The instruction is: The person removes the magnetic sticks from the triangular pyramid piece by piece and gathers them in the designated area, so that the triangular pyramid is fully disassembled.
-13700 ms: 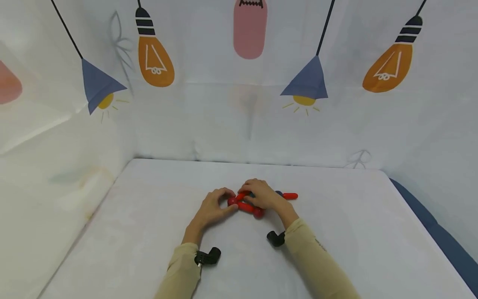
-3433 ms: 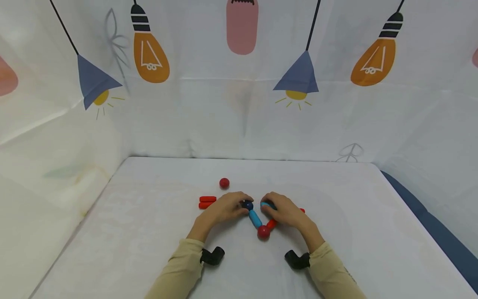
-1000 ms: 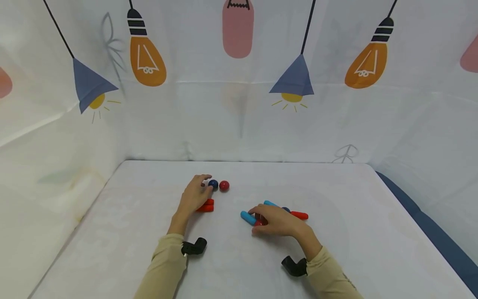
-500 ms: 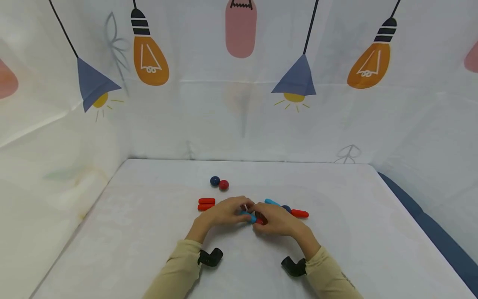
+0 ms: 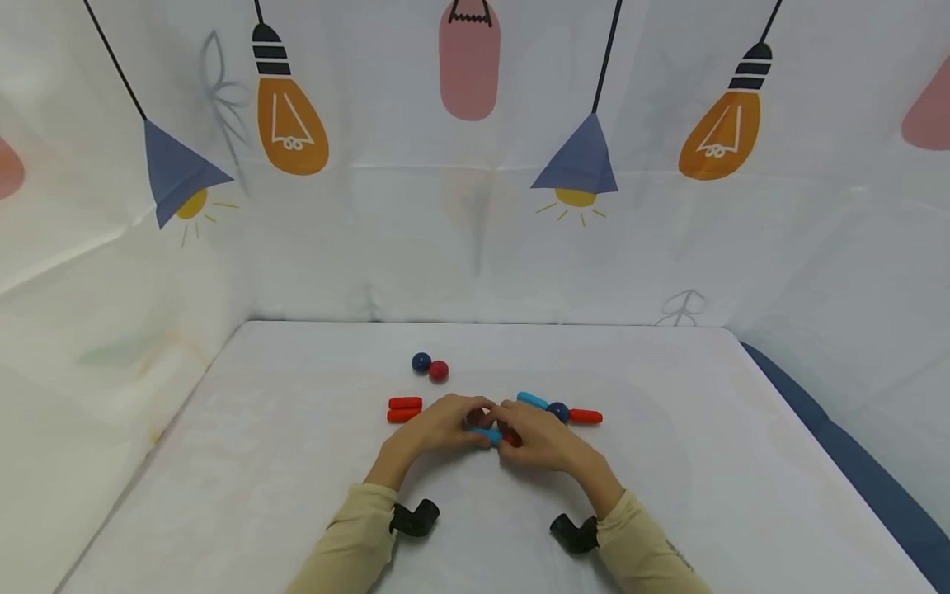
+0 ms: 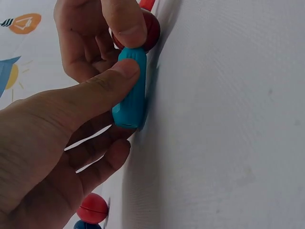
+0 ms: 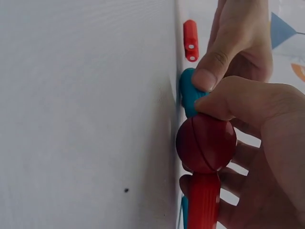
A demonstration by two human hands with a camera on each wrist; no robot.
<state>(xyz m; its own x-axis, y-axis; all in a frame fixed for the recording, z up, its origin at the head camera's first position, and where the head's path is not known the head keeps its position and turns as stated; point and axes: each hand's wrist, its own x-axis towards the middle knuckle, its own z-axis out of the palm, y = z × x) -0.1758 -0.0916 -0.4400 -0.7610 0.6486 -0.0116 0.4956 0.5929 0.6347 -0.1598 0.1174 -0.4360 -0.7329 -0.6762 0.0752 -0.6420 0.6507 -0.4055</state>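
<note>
My left hand [image 5: 445,425] pinches a light blue magnetic rod [image 6: 131,95] between thumb and fingers. One end of this rod meets a red ball [image 7: 206,143]. My right hand [image 5: 545,437] holds the piece there, its thumb where rod and ball join and its fingers behind the ball. A red rod [image 7: 204,200] extends from the ball's other side. In the head view the hands touch or nearly touch, and the right one covers most of the ball and red rod.
Beyond the right hand lies a joined row: light blue rod [image 5: 532,400], dark blue ball [image 5: 558,411], red rod [image 5: 586,417]. Two red rods [image 5: 404,410] lie side by side on the left. Behind them, a dark blue ball [image 5: 420,363] sits beside a red ball [image 5: 439,371] on the white table [image 5: 297,462].
The dark blue ball from the light blue rod's end was set beside the far red ball. My left hand then came back right and took the rod. The earlier red-rod grouping is apart.
</note>
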